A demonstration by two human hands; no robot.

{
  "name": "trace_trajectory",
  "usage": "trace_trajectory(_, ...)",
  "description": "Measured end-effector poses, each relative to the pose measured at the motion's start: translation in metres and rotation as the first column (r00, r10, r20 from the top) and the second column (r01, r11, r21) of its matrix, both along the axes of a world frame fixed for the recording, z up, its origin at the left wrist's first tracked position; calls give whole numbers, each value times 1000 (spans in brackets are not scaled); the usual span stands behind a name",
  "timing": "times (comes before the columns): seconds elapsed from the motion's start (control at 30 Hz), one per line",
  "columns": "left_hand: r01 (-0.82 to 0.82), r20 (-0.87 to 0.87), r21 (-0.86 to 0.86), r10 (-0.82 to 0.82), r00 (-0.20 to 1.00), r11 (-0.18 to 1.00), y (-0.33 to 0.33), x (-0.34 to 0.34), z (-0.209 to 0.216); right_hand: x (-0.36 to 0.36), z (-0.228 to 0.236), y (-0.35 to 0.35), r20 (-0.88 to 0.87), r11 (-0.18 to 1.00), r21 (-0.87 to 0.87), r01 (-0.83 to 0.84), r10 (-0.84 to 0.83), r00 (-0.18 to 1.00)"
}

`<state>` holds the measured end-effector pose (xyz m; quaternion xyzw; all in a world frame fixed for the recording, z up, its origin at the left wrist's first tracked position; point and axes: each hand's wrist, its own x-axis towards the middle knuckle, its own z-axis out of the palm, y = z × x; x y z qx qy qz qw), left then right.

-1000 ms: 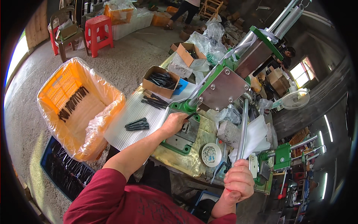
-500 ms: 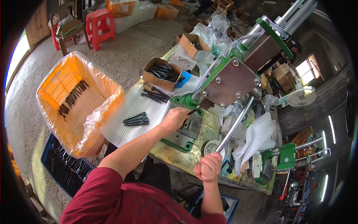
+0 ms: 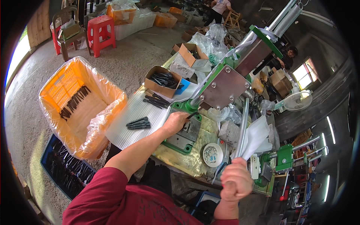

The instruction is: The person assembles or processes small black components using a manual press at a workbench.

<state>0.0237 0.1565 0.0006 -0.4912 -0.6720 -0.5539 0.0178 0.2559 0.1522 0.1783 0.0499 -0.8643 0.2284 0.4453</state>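
My left hand is closed around one end of a thin black rod-shaped part, its other end lying at the steel block on the green press base. Fingers hide most of that part. My right hand wraps the metal lever of the press. Above the base hangs the press head with its bolted steel plate. Left of the base, several black rod-shaped parts with thicker heads lie on a ribbed white sheet, and further ones lie behind them.
A cardboard box of black parts stands behind the sheet. Far left is an orange crate lined with clear plastic, above a blue tray. A dish of small metal pieces sits near the lever. Two people are in the background.
My right hand and the lever have swung right and toward me, with the lever now steeper. My left hand stays at the press base with the black part.
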Motion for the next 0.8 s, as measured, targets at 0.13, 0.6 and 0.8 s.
trace_trajectory(0.13, 16, 28, 23, -17, 999, 1000, 2, 3, 2, 2, 22, -3, 38, 992, -125, 18, -13, 999)
trace_trajectory(0.6, 41, 81, -2, -41, 996, 999, 5, 5, 1, -22, -99, 34, 91, 917, 381, 121, -167, 982)
trace_trajectory(0.8, 24, 76, -14, -23, 997, 1000, 5, 4, 9, -3, -34, 3, 71, 983, 169, 73, -86, 994)
